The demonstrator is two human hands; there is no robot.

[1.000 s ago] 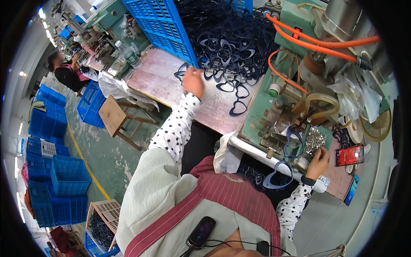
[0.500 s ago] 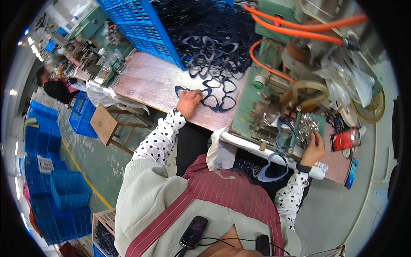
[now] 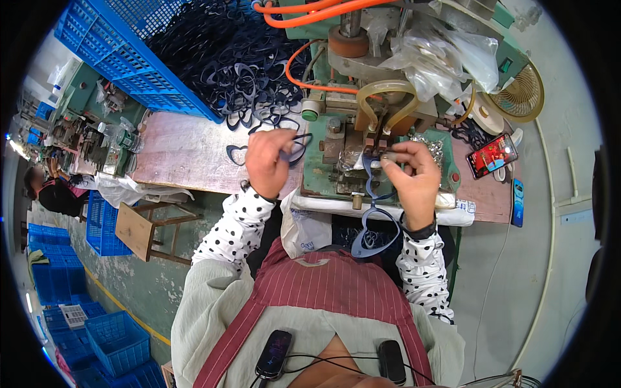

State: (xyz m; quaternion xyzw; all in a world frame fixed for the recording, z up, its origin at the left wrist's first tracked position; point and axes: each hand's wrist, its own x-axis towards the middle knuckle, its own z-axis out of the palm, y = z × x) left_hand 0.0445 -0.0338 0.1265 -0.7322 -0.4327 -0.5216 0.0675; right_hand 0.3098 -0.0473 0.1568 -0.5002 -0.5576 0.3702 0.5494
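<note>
My left hand (image 3: 268,161) is closed on a dark blue heart-shaped glasses frame (image 3: 301,150) just above the bench. Part of that frame is hidden behind my fingers. At the green bench machine (image 3: 312,169), my right hand (image 3: 414,178) has thumb and forefinger pinched together close to the metal jaws (image 3: 381,143); what they hold is too small to make out. A second blue heart-shaped glasses frame (image 3: 362,246) hangs from the machine, one end under the jaws beside my right fingertips, its lower loop over the front edge.
Many dark blue frames (image 3: 220,58) are heaped by a tilted blue crate (image 3: 139,64). Small metal parts (image 3: 430,150) lie right of the jaws. A phone (image 3: 491,156) rests on the pink bench (image 3: 181,152). Orange hoses (image 3: 323,16) cross above. A wooden stool (image 3: 134,233) stands left.
My right hand has moved left from the small metal parts to the jaws. The left hand, earlier on frames lying on the bench, now lifts one. The view has shifted right.
</note>
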